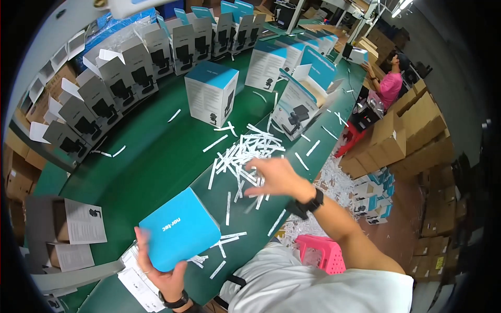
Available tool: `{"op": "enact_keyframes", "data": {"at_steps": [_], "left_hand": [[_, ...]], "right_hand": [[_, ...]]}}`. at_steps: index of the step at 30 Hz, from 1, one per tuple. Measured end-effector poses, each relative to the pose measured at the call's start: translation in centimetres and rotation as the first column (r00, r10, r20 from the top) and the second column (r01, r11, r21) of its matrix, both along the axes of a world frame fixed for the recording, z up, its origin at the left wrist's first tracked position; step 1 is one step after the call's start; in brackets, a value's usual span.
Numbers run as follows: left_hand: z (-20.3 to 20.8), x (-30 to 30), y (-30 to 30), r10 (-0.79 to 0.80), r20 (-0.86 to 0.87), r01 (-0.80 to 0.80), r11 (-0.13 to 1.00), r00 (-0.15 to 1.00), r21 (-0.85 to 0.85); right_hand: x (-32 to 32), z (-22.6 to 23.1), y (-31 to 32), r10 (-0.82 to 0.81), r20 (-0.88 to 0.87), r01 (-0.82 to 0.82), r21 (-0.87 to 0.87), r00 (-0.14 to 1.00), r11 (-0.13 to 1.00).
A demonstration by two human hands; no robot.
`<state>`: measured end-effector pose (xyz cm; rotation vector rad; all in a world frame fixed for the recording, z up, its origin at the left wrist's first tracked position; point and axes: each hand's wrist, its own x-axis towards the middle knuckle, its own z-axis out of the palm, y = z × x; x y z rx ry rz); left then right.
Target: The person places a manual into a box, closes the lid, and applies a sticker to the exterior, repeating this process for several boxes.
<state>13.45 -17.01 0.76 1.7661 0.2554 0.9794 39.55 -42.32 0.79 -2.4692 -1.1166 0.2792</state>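
Note:
My left hand (163,274) grips a carton with a blue lid (180,229) by its near left side, thumb on the near edge and fingers along the left. The carton is closed and sits at the near part of the green table. My right hand (276,177) is over a loose heap of white paper strips (245,151), its thumb and fingers apart, slightly blurred, with nothing visible between them. Under the left wrist lies a stack of printed white sheets (138,287), partly hidden. More single strips lie scattered beside the carton.
A closed blue-and-white box (211,94) stands mid-table; an open box (300,107) stands right of it. Open grey cartons (120,81) line the far left edge. A pink stool (321,253) and paper scraps are on the floor. A person in pink (389,86) works farther along.

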Motion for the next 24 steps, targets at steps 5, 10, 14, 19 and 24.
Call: {"op": "enact_keyframes", "data": {"at_steps": [5, 10, 14, 19, 24], "left_hand": [[-2.4, -2.4, 1.4, 0.009, -0.259, 0.06, 0.964, 0.966, 0.259], [-2.1, -2.9, 1.4, -0.032, -0.241, 0.092, 0.966, 0.97, 0.243], [-3.2, -3.6, 2.6, -0.039, -0.239, 0.102, 0.961, 0.97, 0.255], [-1.6, -3.7, 3.0, -0.056, -0.428, 0.256, 0.868, 0.902, 0.425], [3.7, -1.9, 0.4, 0.165, -0.62, 0.427, 0.59, 0.767, 0.685]], "right_hand": [[-9.0, -0.1, 4.4, 0.364, -0.09, -0.229, 0.634, 0.927, 0.739], [-12.8, -4.2, 7.8, 0.281, -0.078, -0.098, 0.823, 0.957, 0.56], [-12.0, -4.1, 7.0, 0.23, -0.001, -0.137, 0.8, 0.973, 0.584], [-10.2, -4.1, 6.9, 0.256, 0.171, -0.285, 0.805, 0.951, 0.52], [-10.8, -4.3, 7.3, 0.374, 0.254, -0.427, 0.743, 0.892, 0.515]]}}
